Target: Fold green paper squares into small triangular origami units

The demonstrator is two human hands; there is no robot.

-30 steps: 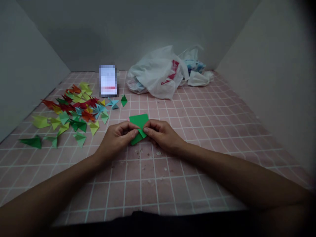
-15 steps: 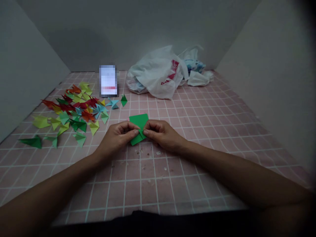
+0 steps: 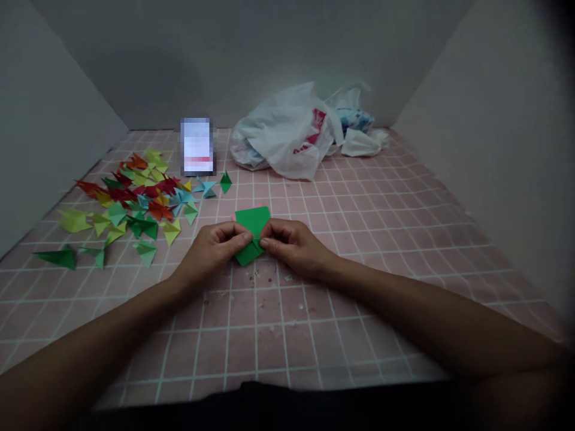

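Observation:
My left hand (image 3: 218,244) and my right hand (image 3: 293,244) meet in the middle, each pinching a piece of green origami paper (image 3: 248,255) between thumb and forefinger. A small folded edge shows between the two thumbs. Just behind the fingertips lies a green square sheet (image 3: 252,219), with a sliver of pink at its left edge. Whether the held piece is separate from this sheet I cannot tell, since my fingers cover where they meet.
Many folded paper cranes (image 3: 142,226) in red, orange, yellow, green and blue lie at the left. Behind them stands a lit phone (image 3: 196,145) with a blurred screen. White plastic bags (image 3: 287,134) sit against the back wall. Small scraps (image 3: 288,278) dot the pink gridded tablecloth (image 3: 359,203).
The lower part of the green paper has shifted slightly downward and turned a little between my fingers. Both hands keep their pinch in nearly the same place.

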